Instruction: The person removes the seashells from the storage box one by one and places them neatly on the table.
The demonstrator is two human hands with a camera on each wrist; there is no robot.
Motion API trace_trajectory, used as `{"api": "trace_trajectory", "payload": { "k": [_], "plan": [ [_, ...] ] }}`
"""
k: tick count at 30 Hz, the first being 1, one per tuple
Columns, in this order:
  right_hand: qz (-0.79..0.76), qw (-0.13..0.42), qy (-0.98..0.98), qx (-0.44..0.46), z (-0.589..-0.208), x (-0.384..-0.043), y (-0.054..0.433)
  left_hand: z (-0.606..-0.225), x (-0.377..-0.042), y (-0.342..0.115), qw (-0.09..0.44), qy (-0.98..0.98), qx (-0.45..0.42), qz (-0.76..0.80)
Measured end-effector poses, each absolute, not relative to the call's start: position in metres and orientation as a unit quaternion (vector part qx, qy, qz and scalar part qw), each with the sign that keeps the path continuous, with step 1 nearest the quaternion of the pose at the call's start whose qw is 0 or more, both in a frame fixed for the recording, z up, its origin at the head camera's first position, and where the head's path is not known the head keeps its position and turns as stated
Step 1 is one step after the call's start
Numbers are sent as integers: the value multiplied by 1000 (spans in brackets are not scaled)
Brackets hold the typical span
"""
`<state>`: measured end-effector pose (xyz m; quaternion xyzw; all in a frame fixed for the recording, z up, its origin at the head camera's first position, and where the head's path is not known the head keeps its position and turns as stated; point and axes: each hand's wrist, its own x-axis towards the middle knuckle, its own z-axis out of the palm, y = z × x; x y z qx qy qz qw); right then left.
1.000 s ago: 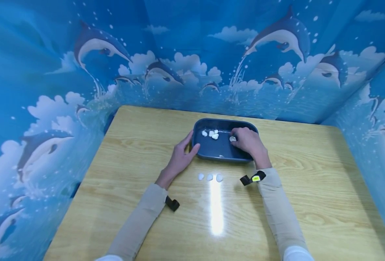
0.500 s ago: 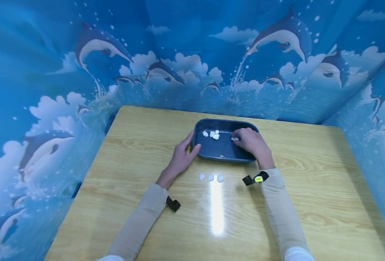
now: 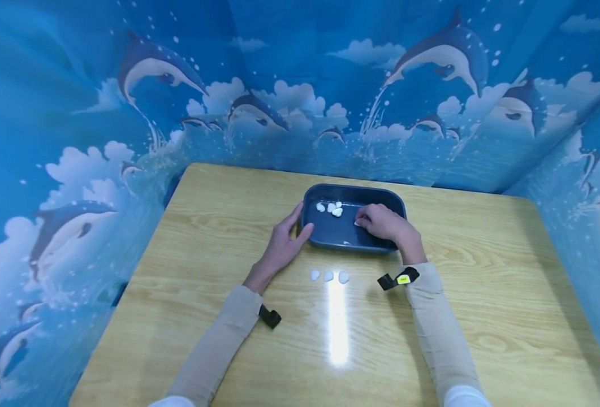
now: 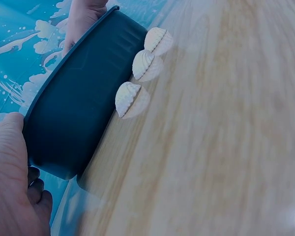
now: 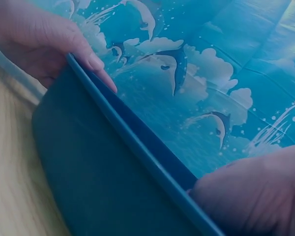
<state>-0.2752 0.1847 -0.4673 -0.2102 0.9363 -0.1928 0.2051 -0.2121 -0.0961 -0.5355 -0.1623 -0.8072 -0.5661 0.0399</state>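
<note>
A dark blue rectangular basin [image 3: 330, 229] stands on the table. My left hand [image 3: 281, 243] holds its left end, thumb over the rim and fingers along the outer wall. Inside the basin's right half, my right hand [image 3: 383, 222] pinches a small white seashell [image 3: 357, 223] close over the floor; in the right wrist view the basin wall hides its fingertips. Several white seashells [image 3: 336, 212] lie grouped at the basin's back left. Three more ribbed seashells [image 4: 129, 98] sit in a row on the table in front of the basin.
The light wood table [image 3: 483, 294] ends at the back against a blue dolphin-print curtain [image 3: 300, 68], which also hangs at both sides. A small white fragment [image 3: 346, 243] lies by the basin's front wall. Light glares on the wood before the shell row.
My right hand has shifted slightly left and toward the front inside the basin, with the seashell at its fingertips. My left hand and the shells on the table stay put.
</note>
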Motion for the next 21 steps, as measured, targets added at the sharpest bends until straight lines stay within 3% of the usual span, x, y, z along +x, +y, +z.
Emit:
{"api": "trace_trajectory", "payload": {
  "k": [7,12,21],
  "plan": [
    [-228,192,918,-260,-472,-275,180,-535,-212,-96,43,-807,-163,-565],
    [-219,164,941,-197,-470,-274,177,-536,-212,-96,41,-807,-162,-566],
    [-157,197,956,-152,-467,-276,181,-535,-212,-96,44,-808,-165,-564]
  ]
}}
